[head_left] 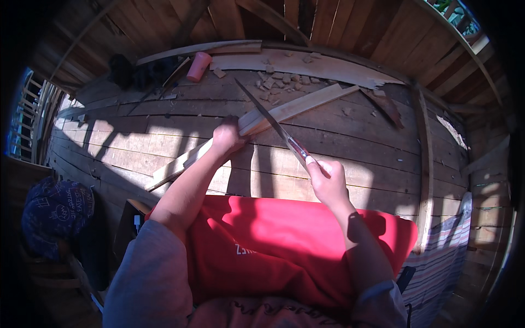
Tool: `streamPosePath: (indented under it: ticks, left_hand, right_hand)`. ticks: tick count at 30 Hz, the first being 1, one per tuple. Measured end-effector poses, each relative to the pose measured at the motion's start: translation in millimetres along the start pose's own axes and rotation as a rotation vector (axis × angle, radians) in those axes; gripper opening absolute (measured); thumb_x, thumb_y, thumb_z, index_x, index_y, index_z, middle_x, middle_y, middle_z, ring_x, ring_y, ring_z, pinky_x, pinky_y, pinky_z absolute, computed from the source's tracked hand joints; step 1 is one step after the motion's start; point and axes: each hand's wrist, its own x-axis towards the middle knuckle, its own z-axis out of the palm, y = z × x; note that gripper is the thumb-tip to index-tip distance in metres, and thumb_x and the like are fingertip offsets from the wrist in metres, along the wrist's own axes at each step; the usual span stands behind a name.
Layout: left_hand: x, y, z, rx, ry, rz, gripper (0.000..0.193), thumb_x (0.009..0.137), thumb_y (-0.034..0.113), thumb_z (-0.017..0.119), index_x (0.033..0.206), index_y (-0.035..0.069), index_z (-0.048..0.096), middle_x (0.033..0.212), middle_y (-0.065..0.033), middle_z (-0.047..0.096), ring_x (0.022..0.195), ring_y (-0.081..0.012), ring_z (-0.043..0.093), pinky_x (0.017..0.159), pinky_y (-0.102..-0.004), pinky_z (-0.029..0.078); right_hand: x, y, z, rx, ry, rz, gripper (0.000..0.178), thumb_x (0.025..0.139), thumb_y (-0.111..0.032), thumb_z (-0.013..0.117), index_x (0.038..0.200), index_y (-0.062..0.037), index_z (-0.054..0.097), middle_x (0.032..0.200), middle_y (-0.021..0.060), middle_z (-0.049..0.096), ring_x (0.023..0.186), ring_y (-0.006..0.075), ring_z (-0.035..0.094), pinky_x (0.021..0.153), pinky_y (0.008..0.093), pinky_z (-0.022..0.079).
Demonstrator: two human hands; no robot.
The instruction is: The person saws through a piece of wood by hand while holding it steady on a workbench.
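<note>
My right hand (330,179) is closed around the handle of a handsaw (268,116), whose long, tapering blade points up and to the left. The blade lies across a pale wooden board (314,103) that runs diagonally over the floor. My left hand (227,134) is closed on that board, a little left of the blade, and its fingertips are partly hidden. Below the left hand, another pale length of wood (176,168) continues toward the lower left. Whether the blade has cut into the board cannot be made out.
Small wood offcuts (280,82) lie scattered beyond the board, beside a pink cup (198,66). A long plank (333,70) rests by the far wall. Red cloth (284,240) covers my lap. A striped cloth (445,246) lies right; a dark blue printed cloth (57,213) sits left.
</note>
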Motion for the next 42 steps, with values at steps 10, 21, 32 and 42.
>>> streamPosePath:
  ticks: [10,21,32,42]
  left_hand:
    - [-11,12,-18,0.025,-0.034,-0.052,0.071,0.074,0.055,0.084,0.115,-0.001,0.067,0.114,-0.0229,0.07,0.108,-0.0396,0.069,0.093,-0.0463,0.055]
    - [-14,11,-49,-0.043,0.22,-0.057,0.066,0.071,0.054,0.086,0.104,-0.001,0.068,0.106,-0.0232,0.069,0.098,-0.0409,0.07,0.083,-0.0471,0.058]
    - [-1,-9,-10,0.07,0.132,-0.079,0.075,0.072,0.056,0.082,0.123,0.004,0.061,0.125,-0.0194,0.064,0.114,-0.036,0.067,0.092,-0.0474,0.055]
    - [-2,2,-14,-0.033,0.028,-0.148,0.067,0.07,0.04,0.085,0.123,0.006,0.062,0.124,-0.0184,0.066,0.117,-0.0348,0.065,0.096,-0.0454,0.055]
  right_hand:
    - [-8,-8,-9,0.006,0.006,0.001,0.048,0.1,-0.025,0.064,0.06,-0.0013,0.052,0.051,-0.0012,0.044,0.05,0.0074,0.039,0.047,0.0352,0.028]
    - [-6,-22,-6,0.022,0.011,-0.203,0.05,0.102,-0.023,0.062,0.059,-0.002,0.048,0.053,-0.0034,0.039,0.053,0.0056,0.034,0.048,0.0334,0.025]
    - [19,-7,9,0.022,0.019,-0.119,0.049,0.099,-0.024,0.064,0.059,0.001,0.048,0.051,0.0012,0.036,0.052,0.0082,0.032,0.048,0.0367,0.025]
    - [14,-3,2,-0.004,-0.004,-0.101,0.052,0.101,-0.025,0.063,0.057,-0.0047,0.046,0.056,-0.0074,0.038,0.055,0.0041,0.033,0.049,0.0323,0.023]
